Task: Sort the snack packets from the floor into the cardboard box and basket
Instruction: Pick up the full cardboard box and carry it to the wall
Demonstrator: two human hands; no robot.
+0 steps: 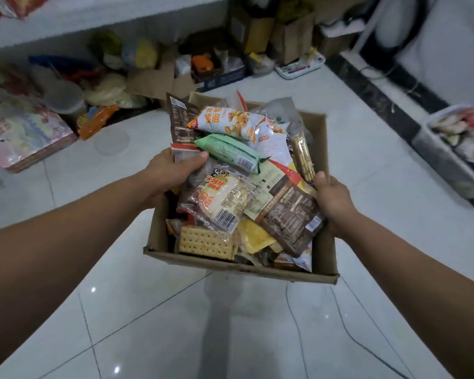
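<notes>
A brown cardboard box [238, 265] heaped with snack packets is held up above the white tile floor. My left hand [173, 173] grips its left wall, thumb pressed over a red-edged packet beside a green packet [230, 153]. My right hand [333, 201] grips the right wall next to a brown packet [290, 217]. An orange-and-white packet [230, 124] lies on top and a cracker pack [203, 243] near the front. A grey basket [443, 160] holding more packets stands on the floor at the right.
Under a white shelf [93, 20] at the back lie bags, boxes and an orange packet [96, 124]. A pink flat box [25, 138] sits at the left. A dark floor strip [381, 97] runs along the right wall. A thin cable [348, 324] crosses the tiles below the box.
</notes>
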